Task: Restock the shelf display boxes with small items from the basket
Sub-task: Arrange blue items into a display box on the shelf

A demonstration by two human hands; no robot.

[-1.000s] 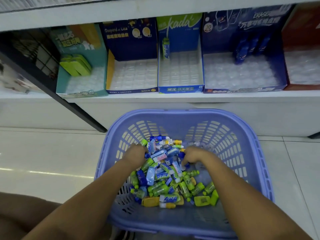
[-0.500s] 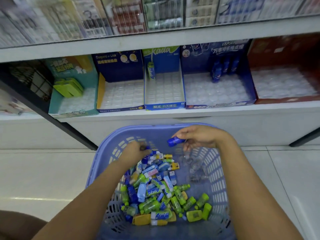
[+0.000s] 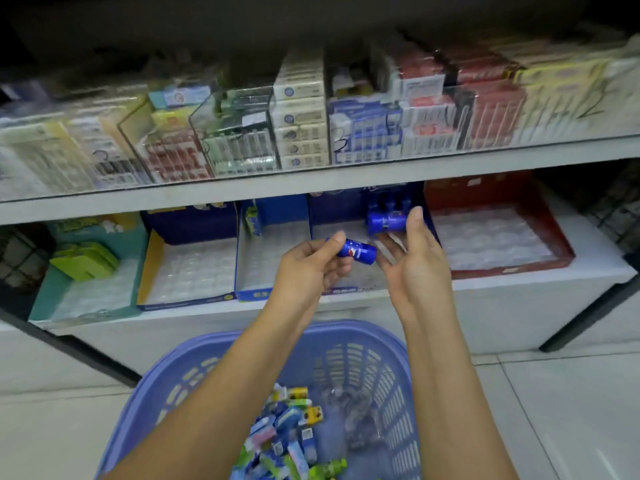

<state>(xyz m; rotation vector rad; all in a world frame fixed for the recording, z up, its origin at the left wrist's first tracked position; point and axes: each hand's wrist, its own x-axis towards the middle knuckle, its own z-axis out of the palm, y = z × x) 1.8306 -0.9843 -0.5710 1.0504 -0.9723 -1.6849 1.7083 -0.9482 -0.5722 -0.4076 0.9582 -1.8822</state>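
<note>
A lilac plastic basket [image 3: 266,336] on the floor below me holds several small blue, green and yellow items [image 3: 287,434]. My left hand [image 3: 308,271] is raised in front of the lower shelf, shut on a small blue bottle-shaped item [image 3: 358,252]. My right hand [image 3: 415,261] is beside it and pinches a second blue item [image 3: 384,221] at its fingertips, over the dark blue display box [image 3: 332,206]. A few matching blue bottles [image 3: 389,203] stand at the back of that box.
Along the lower shelf stand a teal box [image 3: 48,292] with green items [image 3: 86,259], a navy and yellow box [image 3: 149,271], a blue box [image 3: 280,213] with one item, and a red box [image 3: 512,265]. The upper shelf [image 3: 311,187] carries stacked packs behind clear panels.
Both hands came up out of the basket to the lower shelf, each carrying a blue item. My view tilted upward, so the upper shelf now shows.
</note>
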